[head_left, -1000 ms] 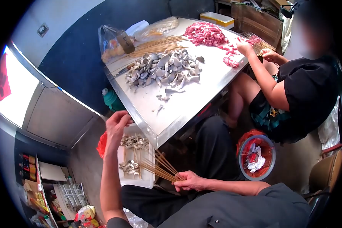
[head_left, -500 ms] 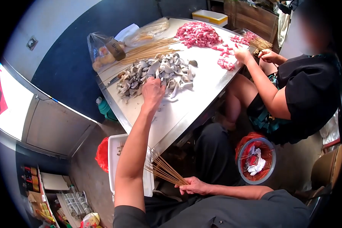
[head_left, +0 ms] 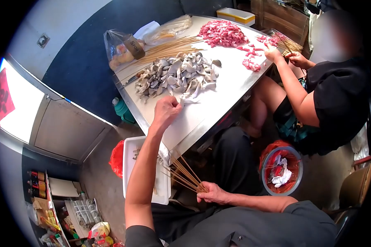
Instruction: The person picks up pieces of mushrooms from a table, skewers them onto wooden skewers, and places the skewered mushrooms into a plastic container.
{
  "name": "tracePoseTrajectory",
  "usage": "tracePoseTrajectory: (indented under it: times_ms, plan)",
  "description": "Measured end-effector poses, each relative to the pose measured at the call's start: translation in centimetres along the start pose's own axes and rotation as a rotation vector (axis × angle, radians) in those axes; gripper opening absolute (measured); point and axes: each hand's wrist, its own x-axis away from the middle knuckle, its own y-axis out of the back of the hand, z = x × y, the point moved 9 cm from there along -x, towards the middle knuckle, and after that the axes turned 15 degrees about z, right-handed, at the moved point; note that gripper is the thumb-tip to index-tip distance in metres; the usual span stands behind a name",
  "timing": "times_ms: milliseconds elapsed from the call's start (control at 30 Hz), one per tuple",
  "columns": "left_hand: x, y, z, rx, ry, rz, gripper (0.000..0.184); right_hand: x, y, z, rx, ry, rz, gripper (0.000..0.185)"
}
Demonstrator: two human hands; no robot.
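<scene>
My left hand [head_left: 167,111] is over the near side of the heap of grey mushroom pieces [head_left: 179,74] on the table, its fingers pinched on a pale mushroom piece [head_left: 189,100]. Lower down, my right hand [head_left: 213,193] is closed round a fanned bundle of thin wooden skewers [head_left: 185,175], whose tips point up and left. A greyish piece [head_left: 164,154] shows by those tips at the table corner. My left forearm partly hides the white tray [head_left: 163,187] below the table.
A co-worker [head_left: 301,96] sits at the right, hands by the red meat pieces [head_left: 222,33]. Loose skewers [head_left: 169,48] and a plastic bag [head_left: 117,51] lie at the table's back. A lined bin [head_left: 297,185] stands right of my legs; a green bottle [head_left: 121,109] is beside the table.
My left hand went from beside the table's left edge to the mushroom heap, then drew back to its near side. My right hand still holds the skewers. The co-worker's hands moved slightly.
</scene>
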Motion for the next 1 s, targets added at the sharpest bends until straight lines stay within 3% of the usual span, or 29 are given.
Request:
tracePoseTrajectory:
  times_ms: [67, 133, 233, 367, 467, 567, 700, 767, 1000]
  plan:
    - [-0.2, -0.6, -0.3, 0.062, 0.010, 0.057, 0.006, 0.0, 0.0, -0.1, 0.009, 0.005, -0.004, 0.019]
    - [-0.4, -0.8, -0.3, 0.241, 0.039, 0.075, 0.018, 0.2, 0.1, -0.2, 0.023, 0.011, -0.013, 0.019]
    - [-0.3, -1.4, -1.3, 0.255, -0.005, 0.168, 0.028, 0.6, 0.0, -0.3, -0.028, 0.026, -0.013, 0.019]
    - [0.9, -1.7, -2.0, 0.184, -0.002, 0.200, 0.023, 1.3, -0.5, 0.3, -0.063, 0.030, -0.002, 0.016]
    - [2.0, -1.0, -1.5, 0.229, 0.018, 0.098, 0.019, 1.8, -0.5, 0.7, -0.114, 0.055, -0.012, 0.013]
    - [3.2, 0.1, -2.0, 0.069, -0.123, -0.020, 0.015, 2.1, -0.1, 1.2, -0.099, 0.101, -0.046, 0.010]
    - [5.8, 0.8, -0.4, 0.447, 0.016, -0.078, 0.010, 2.7, 0.2, 4.1, -0.076, 0.205, -0.113, 0.009]
    - [7.6, 1.0, 0.0, 0.893, -0.031, -0.151, 0.011, 3.1, 0.8, 5.4, -0.013, 0.256, -0.197, 0.008]
    - [13.5, -1.7, 1.0, 1.339, 0.077, -0.210, 0.016, 2.4, 1.1, 8.3, 0.038, 0.347, -0.294, 0.009]
